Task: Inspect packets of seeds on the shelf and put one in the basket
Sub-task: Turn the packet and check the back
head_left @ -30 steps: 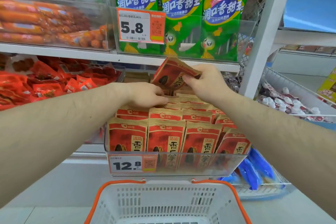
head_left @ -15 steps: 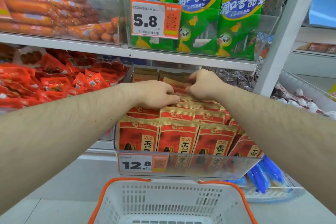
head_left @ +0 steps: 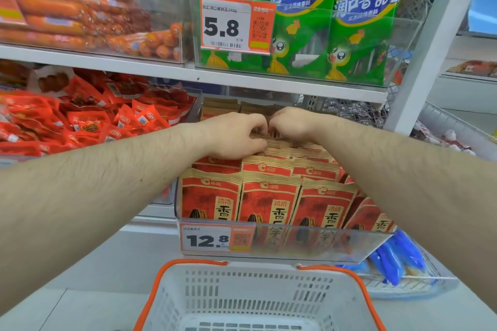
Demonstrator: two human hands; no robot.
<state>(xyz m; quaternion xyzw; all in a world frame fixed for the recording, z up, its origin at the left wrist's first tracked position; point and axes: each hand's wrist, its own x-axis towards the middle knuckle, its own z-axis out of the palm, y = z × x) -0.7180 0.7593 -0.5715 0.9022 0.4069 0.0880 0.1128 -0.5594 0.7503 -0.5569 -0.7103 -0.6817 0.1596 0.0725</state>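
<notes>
Red and tan seed packets (head_left: 269, 196) stand in rows inside a clear shelf bin (head_left: 322, 242) with a 12.8 price tag. Both my hands reach to the back rows, side by side and almost touching. My left hand (head_left: 234, 136) pinches packet tops between thumb and curled fingers. My right hand (head_left: 291, 123) curls its fingers down over a back-row packet top; its fingertips are hidden. No packet is lifted out. The white basket (head_left: 172, 287) with an orange rim sits below the bin, and nothing shows inside it.
A shelf board (head_left: 269, 83) hangs close above my hands, carrying green corn-sausage packs (head_left: 301, 21) and orange sausages (head_left: 67, 16). Red snack packs (head_left: 94, 115) fill the bin to the left. A white upright post (head_left: 430, 48), wire racks and blue packs (head_left: 398, 255) stand to the right.
One second ago my right hand held a seed packet lifted above the rows. That packet has gone back down, and both hands have closed together over the back rows.
</notes>
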